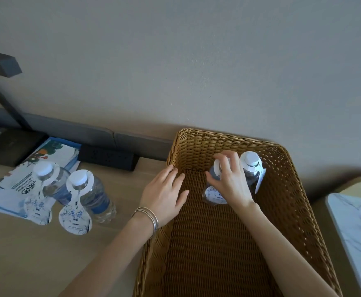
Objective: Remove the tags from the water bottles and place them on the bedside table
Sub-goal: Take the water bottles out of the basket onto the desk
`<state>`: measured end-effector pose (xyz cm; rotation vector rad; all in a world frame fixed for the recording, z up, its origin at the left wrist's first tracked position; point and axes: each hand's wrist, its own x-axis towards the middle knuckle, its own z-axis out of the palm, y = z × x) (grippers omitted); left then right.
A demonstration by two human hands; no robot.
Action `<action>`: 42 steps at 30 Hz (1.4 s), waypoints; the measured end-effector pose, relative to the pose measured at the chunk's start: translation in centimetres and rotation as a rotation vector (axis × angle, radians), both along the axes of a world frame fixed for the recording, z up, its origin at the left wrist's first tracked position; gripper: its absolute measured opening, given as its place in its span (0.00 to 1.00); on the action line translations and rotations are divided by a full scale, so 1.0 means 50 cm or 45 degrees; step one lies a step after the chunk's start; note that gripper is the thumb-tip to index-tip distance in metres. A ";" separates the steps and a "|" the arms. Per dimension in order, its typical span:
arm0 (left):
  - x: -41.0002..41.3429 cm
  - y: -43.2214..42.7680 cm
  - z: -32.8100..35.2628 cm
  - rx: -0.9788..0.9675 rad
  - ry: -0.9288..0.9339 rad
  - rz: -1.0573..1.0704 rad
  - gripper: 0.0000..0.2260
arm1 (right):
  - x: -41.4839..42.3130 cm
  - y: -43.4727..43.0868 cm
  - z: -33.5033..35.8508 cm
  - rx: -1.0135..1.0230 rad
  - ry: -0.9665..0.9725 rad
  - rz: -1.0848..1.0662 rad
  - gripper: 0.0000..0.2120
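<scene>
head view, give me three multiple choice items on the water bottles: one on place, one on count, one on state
1. Where is the bottle that the right hand grips?
A. on the bed
B. in the wicker basket
C. on the booklet

2. How many bottles stand on the bedside table?
A. two
B. none
C. five

3. What state are the table bottles' tags in?
A. removed
B. torn in half
C. hanging on the necks

Key: 1 B, it stands by a second bottle inside the weave; 2 A, left bottle and near bottle; 3 C, near tag loops under its cap.
</scene>
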<state>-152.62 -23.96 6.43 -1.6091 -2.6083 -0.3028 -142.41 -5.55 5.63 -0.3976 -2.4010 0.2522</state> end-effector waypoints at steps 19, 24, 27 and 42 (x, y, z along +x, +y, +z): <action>-0.015 -0.259 0.090 0.190 0.113 -0.292 0.28 | 0.053 -0.346 0.345 0.073 0.224 -0.058 0.23; -0.057 -0.374 0.102 0.318 0.093 -0.391 0.23 | 0.020 -0.495 0.383 0.114 0.224 -0.124 0.22; -0.087 -0.449 0.097 0.382 0.087 -0.425 0.23 | -0.004 -0.584 0.376 0.157 0.233 -0.159 0.22; -0.139 -0.753 -0.134 0.134 0.034 -0.382 0.20 | -0.058 -0.854 0.023 -0.157 0.039 0.015 0.24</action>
